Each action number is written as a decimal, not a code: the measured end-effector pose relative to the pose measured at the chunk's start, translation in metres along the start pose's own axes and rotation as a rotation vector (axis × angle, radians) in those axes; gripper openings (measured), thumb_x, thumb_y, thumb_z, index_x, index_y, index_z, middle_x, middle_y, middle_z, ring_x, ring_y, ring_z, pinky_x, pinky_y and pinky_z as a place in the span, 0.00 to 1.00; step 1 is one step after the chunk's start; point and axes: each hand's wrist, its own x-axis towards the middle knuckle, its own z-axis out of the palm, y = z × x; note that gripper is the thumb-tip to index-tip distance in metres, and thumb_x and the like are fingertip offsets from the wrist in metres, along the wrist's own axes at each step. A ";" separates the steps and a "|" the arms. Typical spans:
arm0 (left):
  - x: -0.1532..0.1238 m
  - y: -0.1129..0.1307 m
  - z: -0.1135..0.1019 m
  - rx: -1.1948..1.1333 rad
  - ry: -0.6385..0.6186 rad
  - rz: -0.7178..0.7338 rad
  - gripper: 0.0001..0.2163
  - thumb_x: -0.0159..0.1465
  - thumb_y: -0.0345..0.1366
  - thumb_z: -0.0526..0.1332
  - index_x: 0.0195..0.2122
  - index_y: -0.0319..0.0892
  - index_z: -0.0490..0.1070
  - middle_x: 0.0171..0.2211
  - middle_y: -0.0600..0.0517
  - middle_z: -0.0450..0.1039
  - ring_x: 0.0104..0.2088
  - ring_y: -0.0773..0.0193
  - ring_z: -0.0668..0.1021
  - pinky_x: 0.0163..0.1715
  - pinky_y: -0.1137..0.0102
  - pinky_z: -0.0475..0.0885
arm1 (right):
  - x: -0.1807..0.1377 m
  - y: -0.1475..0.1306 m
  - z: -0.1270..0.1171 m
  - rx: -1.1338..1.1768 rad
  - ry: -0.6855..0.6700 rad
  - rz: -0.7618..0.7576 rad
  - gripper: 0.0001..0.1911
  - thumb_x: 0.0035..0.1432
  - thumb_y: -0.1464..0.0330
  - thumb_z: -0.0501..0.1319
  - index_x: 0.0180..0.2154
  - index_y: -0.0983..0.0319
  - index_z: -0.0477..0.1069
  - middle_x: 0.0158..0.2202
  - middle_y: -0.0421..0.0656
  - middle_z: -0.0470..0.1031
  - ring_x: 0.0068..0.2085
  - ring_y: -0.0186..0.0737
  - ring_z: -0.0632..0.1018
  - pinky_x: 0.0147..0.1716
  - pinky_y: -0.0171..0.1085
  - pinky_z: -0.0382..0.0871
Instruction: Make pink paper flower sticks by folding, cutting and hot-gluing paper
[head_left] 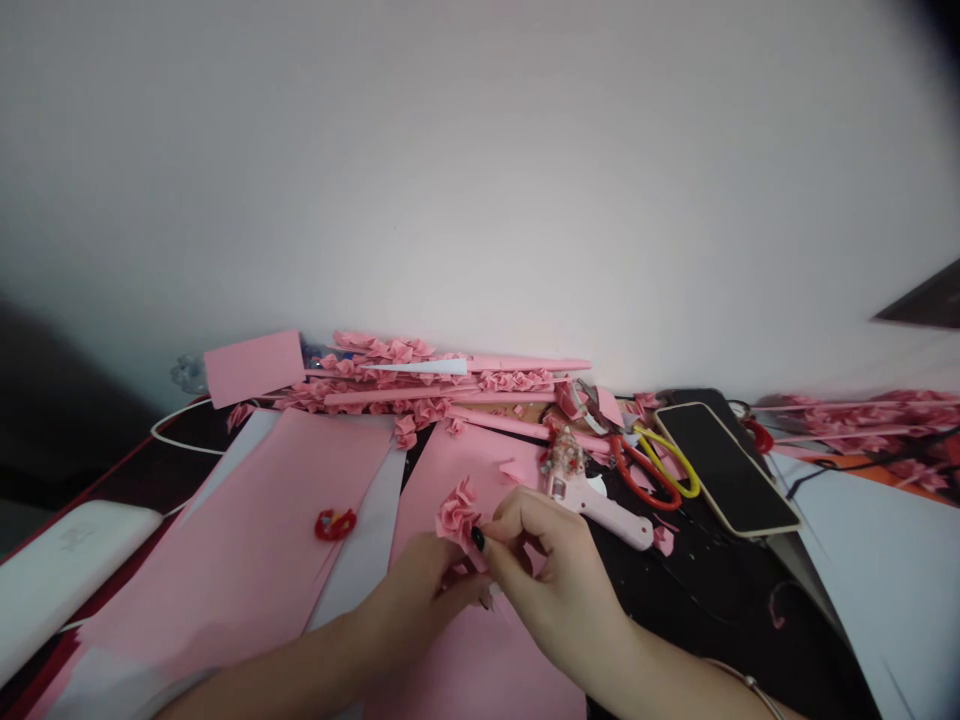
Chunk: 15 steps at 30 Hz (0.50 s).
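Left hand [420, 585] and right hand [555, 575] grasped one pink folded-paper flower [457, 512]; black desk [652, 605] extended rightward to flat white paper [885, 570].

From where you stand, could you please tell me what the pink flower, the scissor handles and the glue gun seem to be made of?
Pink flower: matte paper, judging by its thin, folded petals. Scissor handles: probably smooth plastic, given their even red and yellow colour. Glue gun: likely smooth, hard plastic, from its rounded, moulded-looking grip.
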 end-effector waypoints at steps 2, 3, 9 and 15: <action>0.000 0.000 0.000 0.002 -0.002 -0.001 0.10 0.59 0.34 0.56 0.22 0.38 0.70 0.24 0.54 0.73 0.26 0.66 0.73 0.25 0.74 0.63 | -0.001 0.000 0.000 -0.003 -0.007 0.003 0.11 0.52 0.78 0.55 0.22 0.60 0.60 0.23 0.37 0.65 0.25 0.34 0.67 0.25 0.33 0.59; 0.000 0.000 0.001 0.006 -0.004 -0.002 0.10 0.59 0.34 0.56 0.22 0.38 0.69 0.24 0.54 0.73 0.26 0.66 0.73 0.26 0.74 0.63 | -0.001 0.000 -0.001 -0.002 -0.010 0.003 0.11 0.52 0.78 0.55 0.22 0.60 0.60 0.23 0.37 0.65 0.26 0.34 0.67 0.25 0.33 0.59; 0.000 0.004 0.000 0.036 0.000 -0.017 0.12 0.59 0.36 0.55 0.20 0.39 0.68 0.24 0.52 0.73 0.26 0.64 0.73 0.26 0.73 0.64 | 0.000 -0.002 -0.001 -0.003 -0.006 0.019 0.11 0.51 0.78 0.56 0.21 0.60 0.60 0.22 0.37 0.65 0.25 0.34 0.66 0.25 0.34 0.59; 0.001 0.002 0.000 0.070 0.005 -0.005 0.10 0.58 0.34 0.56 0.21 0.38 0.70 0.21 0.54 0.70 0.23 0.66 0.71 0.23 0.74 0.61 | 0.001 -0.001 0.000 0.016 -0.007 0.046 0.11 0.51 0.79 0.55 0.21 0.60 0.60 0.22 0.37 0.65 0.25 0.34 0.66 0.24 0.33 0.59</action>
